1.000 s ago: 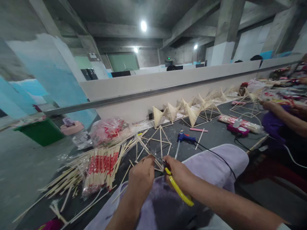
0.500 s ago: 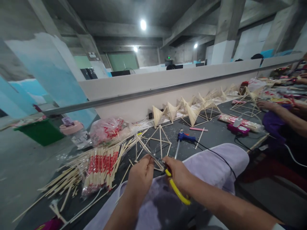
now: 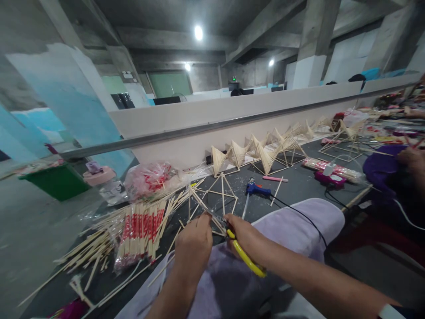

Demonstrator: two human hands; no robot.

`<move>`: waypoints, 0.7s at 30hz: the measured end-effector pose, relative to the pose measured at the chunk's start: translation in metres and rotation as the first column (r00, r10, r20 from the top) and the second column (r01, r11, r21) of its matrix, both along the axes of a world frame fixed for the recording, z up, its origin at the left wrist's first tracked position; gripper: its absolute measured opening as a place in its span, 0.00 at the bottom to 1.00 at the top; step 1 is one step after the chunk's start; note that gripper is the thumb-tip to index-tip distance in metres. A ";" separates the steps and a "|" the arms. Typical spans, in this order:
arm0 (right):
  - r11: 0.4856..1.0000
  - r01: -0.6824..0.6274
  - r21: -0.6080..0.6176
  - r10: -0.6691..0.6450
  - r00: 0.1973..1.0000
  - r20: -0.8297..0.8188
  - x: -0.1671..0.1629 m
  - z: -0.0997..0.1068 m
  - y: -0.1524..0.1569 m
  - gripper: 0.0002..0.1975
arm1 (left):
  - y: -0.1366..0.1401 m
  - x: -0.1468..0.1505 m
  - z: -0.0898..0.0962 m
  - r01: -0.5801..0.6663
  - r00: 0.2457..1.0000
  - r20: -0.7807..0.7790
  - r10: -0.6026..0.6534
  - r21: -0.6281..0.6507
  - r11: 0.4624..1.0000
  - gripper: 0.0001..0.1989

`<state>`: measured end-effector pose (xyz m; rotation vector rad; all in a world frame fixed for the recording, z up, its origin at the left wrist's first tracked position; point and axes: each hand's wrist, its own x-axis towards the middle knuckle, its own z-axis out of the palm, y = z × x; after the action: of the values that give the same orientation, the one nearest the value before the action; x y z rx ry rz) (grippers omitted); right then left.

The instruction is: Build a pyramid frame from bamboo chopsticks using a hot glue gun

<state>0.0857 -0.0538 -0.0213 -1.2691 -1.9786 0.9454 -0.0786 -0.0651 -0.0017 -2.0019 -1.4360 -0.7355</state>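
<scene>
My right hand (image 3: 244,232) is wrapped round a pair of pliers with yellow handles (image 3: 249,259); their grey jaws point up and left, toward my left hand. My left hand (image 3: 194,241) is closed beside the jaws, its fingertips mostly hidden. From its lower left side a thin wooden stick (image 3: 161,271) sticks out over the lilac cloth. Just beyond both hands, a frame of glued wooden sticks (image 3: 223,194) stands on the dark table. A blue glue gun (image 3: 257,189) lies to the right of that frame.
Bundled sticks with red wrappers (image 3: 141,228) and loose sticks (image 3: 88,243) lie at left, near a plastic bag (image 3: 149,179) and a bottle (image 3: 108,184). Finished stick models (image 3: 264,157) line the partition. Lilac cloth (image 3: 299,221) covers the front edge. Another person's hand (image 3: 413,157) is at right.
My left hand has turned and dropped slightly, and more of the thin stick shows at its lower left. The pliers have shifted a little. The co-worker's hand has moved right, away from a stick model.
</scene>
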 end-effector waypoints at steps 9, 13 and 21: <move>0.995 -0.044 0.093 0.033 0.992 0.118 0.002 0.008 0.004 0.16 | -0.004 0.005 0.002 -0.007 1.000 -0.017 0.008 0.040 0.999 0.06; 0.993 -0.021 0.119 0.005 0.990 0.138 0.003 0.004 0.004 0.16 | -0.001 0.005 0.000 0.042 0.996 0.075 -0.043 0.014 0.999 0.06; 0.990 -0.014 0.140 -0.008 0.987 0.160 -0.002 0.000 0.005 0.16 | 0.005 -0.003 0.013 0.172 0.947 0.310 -0.091 -0.245 0.954 0.09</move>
<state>0.0841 -0.0489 -0.0210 -1.2970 -2.1296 0.7098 -0.0814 -0.0602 0.0117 -2.2898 -1.6582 -0.9771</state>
